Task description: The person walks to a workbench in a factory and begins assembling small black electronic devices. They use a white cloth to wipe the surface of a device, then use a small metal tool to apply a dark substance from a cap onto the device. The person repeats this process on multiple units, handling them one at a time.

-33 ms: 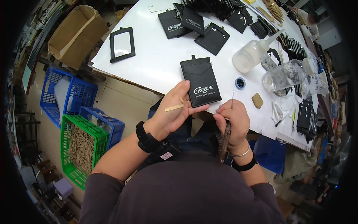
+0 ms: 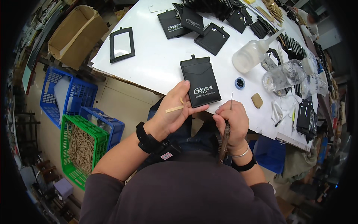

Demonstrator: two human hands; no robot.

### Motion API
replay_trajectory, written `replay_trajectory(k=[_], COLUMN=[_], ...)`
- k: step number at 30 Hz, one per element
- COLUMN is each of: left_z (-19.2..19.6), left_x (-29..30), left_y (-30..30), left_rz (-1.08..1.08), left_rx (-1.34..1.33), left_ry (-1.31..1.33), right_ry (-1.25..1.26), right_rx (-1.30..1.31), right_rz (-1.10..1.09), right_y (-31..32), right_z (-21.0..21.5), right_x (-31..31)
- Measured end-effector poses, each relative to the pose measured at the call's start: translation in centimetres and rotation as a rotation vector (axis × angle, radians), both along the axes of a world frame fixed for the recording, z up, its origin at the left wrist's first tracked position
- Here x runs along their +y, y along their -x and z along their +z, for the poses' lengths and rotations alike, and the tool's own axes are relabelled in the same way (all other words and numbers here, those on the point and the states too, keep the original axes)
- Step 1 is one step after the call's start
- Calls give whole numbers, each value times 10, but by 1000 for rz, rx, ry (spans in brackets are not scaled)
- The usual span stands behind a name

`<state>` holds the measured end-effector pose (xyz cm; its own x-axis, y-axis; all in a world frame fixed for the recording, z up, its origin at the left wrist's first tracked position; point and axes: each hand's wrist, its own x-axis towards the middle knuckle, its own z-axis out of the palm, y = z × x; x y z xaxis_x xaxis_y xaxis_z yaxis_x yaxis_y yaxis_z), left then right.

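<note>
My left hand (image 2: 169,108) holds a black card holder (image 2: 200,84) by its lower left edge, thumb on the front and fingers beneath. The card holder has a flap-like seam, silver lettering and a small tab at its top. Tan strips of tape (image 2: 174,109) are on the palm side of this hand. My right hand (image 2: 235,121) is closed round an awl (image 2: 224,143) with a brown handle, its thin metal tip pointing up and away. The tip is beside the card holder's lower right corner, apart from it.
Past the tip stand a small blue-rimmed pot (image 2: 239,83) with dark contents, a squeeze bottle (image 2: 246,58) and a clear plastic bottle (image 2: 285,75). A brown block (image 2: 257,100) lies nearby. More black holders (image 2: 212,38) are at the back. Crates (image 2: 69,166) stand left on the floor.
</note>
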<state>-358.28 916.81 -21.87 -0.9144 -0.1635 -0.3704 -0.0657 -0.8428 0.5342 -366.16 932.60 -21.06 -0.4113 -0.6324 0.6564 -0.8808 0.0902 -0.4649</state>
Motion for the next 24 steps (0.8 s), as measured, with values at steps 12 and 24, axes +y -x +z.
replay_trajectory(k=[12,24], left_z=[-6,-2], left_x=[4,0], left_y=[-2,-1], left_rz=[27,9], left_rx=[28,30], left_ry=[75,9], right_ry=[-173,37], right_rx=[176,59], right_rz=[-47,-167], right_y=[-8,-3], right_z=[-8,-8], right_x=[-9,-10])
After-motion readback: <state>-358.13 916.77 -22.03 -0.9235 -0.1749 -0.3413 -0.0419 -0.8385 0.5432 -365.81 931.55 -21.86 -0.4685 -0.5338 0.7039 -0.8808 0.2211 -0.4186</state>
